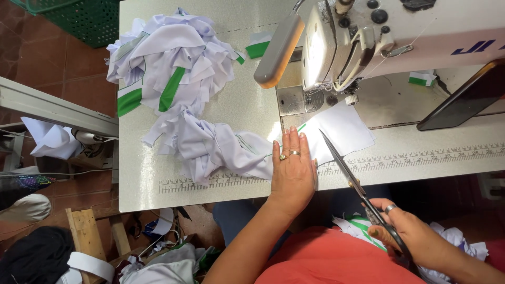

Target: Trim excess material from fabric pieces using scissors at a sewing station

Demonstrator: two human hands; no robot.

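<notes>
My left hand (292,167) lies flat, fingers together, pressing down a white cloth piece (339,129) with a thin green line on the sewing table (242,110). My right hand (415,234) grips the handles of long dark scissors (347,171), whose blades point up and left across the white piece, next to my left hand. A chain of white and green fabric pieces (210,142) runs from under my left hand to a heap (168,63) at the table's far left. More white and green pieces (363,226) rest in my lap.
The sewing machine (400,37) with its lamp (279,50) stands at the back right. A dark tablet-like slab (463,100) leans beside it. A green crate (79,18), a wooden stool (87,231) and cloth scraps lie on the tiled floor at left.
</notes>
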